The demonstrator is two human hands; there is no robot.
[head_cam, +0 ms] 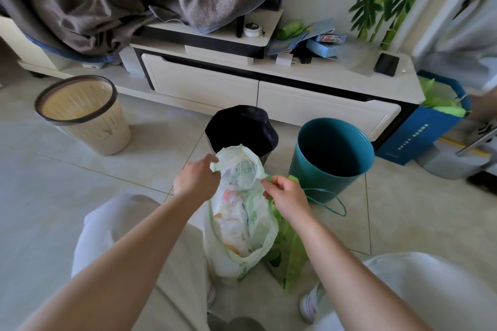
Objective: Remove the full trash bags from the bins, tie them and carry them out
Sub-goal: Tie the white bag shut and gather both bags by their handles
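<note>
Translucent white trash bag stands open on the floor: left hand pinches its rim, right hand pinches the opposite edge; teal plastic bin at two o'clock.

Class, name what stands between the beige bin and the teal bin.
The black bin stands between the beige bin and teal bin, seen in the head view.
</note>
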